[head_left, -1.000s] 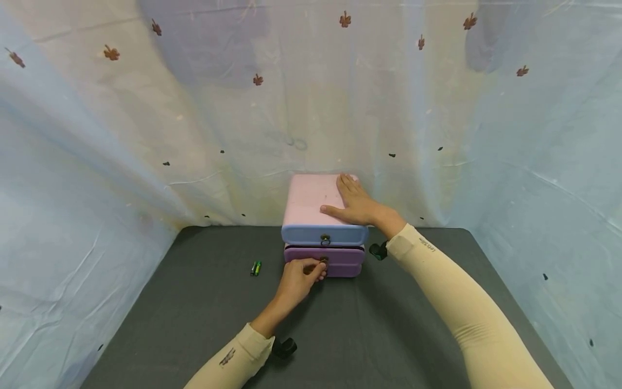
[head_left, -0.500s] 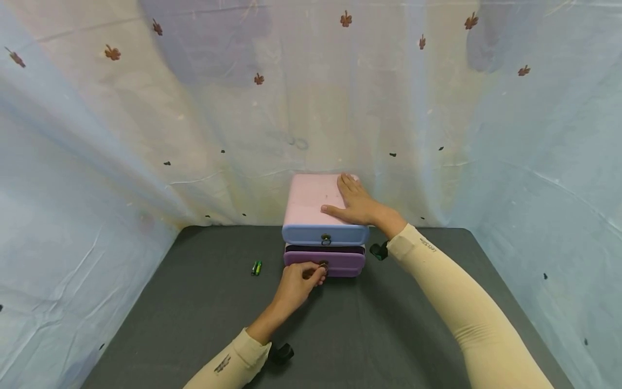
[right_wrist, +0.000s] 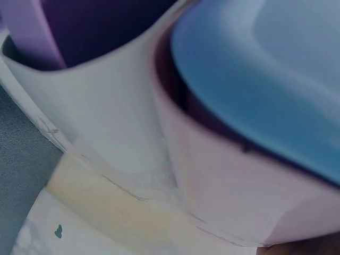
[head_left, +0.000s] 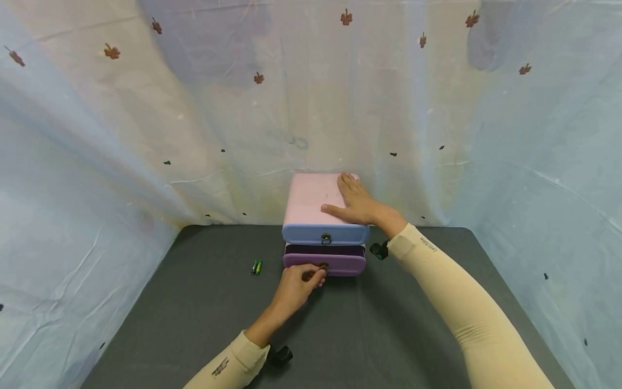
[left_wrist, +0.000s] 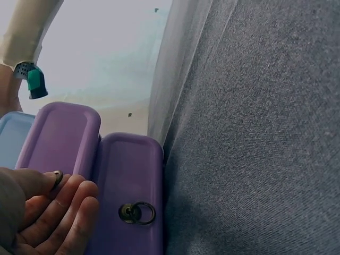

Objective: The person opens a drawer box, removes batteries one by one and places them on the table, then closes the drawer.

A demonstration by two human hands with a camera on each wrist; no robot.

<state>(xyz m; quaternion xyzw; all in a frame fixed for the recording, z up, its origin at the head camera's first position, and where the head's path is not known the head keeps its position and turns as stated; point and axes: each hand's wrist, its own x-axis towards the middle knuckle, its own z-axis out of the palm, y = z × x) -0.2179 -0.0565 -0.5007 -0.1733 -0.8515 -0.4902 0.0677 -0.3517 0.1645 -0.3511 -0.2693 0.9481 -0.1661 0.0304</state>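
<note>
A small chest with a pink top (head_left: 308, 197) stands at the back middle of the table, a blue drawer (head_left: 301, 234) at its upper level. Below, a purple drawer (head_left: 347, 263) is partly pulled out, its dark inside showing. My left hand (head_left: 291, 289) pinches that drawer's metal ring pull (left_wrist: 57, 179) between thumb and forefinger. A second purple drawer (left_wrist: 125, 175), pushed further in, sits under it with its own ring pull (left_wrist: 143, 212) hanging free. My right hand (head_left: 358, 204) rests flat on the pink top, fingers spread.
Two small green batteries (head_left: 256, 267) lie on the dark grey table (head_left: 214, 297), left of the chest. A pale patterned curtain (head_left: 311, 119) hangs behind and along both sides. The right wrist view shows the white casing (right_wrist: 106, 111) around the purple drawer.
The upper purple drawer has slid out toward me, its opening widening from a thin slit. My left hand has come slightly nearer with the ring pull; my right hand has stayed on top.
</note>
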